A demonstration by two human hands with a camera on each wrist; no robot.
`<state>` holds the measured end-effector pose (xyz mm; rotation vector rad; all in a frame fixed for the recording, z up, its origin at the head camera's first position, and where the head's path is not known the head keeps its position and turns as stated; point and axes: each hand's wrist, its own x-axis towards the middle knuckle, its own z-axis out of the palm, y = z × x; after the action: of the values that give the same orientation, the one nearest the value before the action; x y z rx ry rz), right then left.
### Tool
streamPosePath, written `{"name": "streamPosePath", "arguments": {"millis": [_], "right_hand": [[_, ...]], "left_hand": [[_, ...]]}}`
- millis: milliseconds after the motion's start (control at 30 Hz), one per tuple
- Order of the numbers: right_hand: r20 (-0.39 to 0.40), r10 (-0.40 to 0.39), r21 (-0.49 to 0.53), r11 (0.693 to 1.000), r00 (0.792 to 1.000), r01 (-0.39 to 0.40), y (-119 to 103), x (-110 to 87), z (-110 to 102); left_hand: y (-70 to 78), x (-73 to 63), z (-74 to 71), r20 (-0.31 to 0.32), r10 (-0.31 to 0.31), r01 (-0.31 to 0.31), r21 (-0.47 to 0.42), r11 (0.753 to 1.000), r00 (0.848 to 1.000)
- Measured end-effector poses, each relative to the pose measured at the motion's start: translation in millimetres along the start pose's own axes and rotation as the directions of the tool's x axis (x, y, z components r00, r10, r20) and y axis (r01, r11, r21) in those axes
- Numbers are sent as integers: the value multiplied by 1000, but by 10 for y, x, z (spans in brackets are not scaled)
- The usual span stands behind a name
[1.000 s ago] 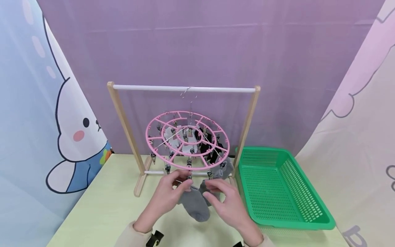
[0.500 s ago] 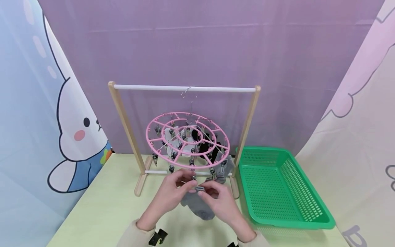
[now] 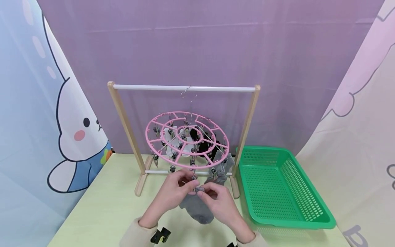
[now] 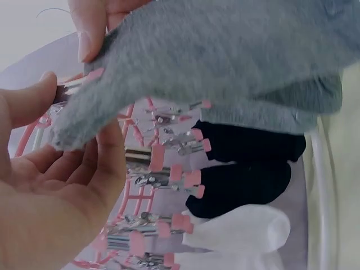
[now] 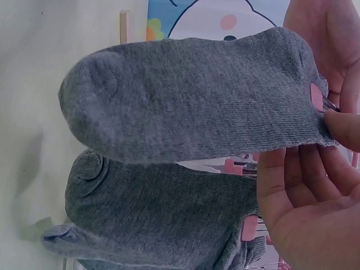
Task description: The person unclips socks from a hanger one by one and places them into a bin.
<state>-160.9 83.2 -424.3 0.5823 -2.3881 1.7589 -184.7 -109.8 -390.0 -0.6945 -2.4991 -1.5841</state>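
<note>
A grey knitted sock [image 5: 191, 101] is pinched by the right grip [image 3: 218, 199], its pink-tipped metal clip [image 5: 316, 97] by the left grip [image 3: 174, 188]. Beyond them are hung white socks [image 4: 242, 228], black socks [image 4: 242, 188] and other grey socks [image 5: 157, 199]; this fastening appears unfinished.

My hands are bare, my left hand [image 3: 172, 190] and my right hand [image 3: 217, 200] alike, each coming out of a long cream sleeve. The left sleeve [image 3: 135, 236] is plain and softly creased, ending in a rounded cuff at the wrist; the right sleeve [image 3: 254, 240] matches it in colour. Over the left one I wear a black, angular fitting [image 3: 161, 236] with a small yellowish patch in its middle. By my right cuff another black piece [image 3: 230, 245] shows, mostly cut off.
</note>
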Motion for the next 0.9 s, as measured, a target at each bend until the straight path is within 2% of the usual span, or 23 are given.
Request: {"name": "streamPosePath", "arguments": {"millis": [167, 433, 700, 900], "right_hand": [[-4, -13, -3, 1000, 1000, 13, -6, 3, -1], [15, -6, -25, 1000, 1000, 6, -14, -9, 7], [68, 17, -68, 998, 998, -13, 44, -55, -49], [66, 49, -106, 993, 997, -42, 86, -131, -189]], "left_hand": [[-10, 5, 24, -4, 53, -53, -30, 998, 999], [-1, -12, 29, -29, 82, -84, -57, 995, 996], [12, -63, -27, -135, 90, -98, -57, 994, 987], [-41, -111, -65, -200, 80, -96, -72, 993, 976]]}}
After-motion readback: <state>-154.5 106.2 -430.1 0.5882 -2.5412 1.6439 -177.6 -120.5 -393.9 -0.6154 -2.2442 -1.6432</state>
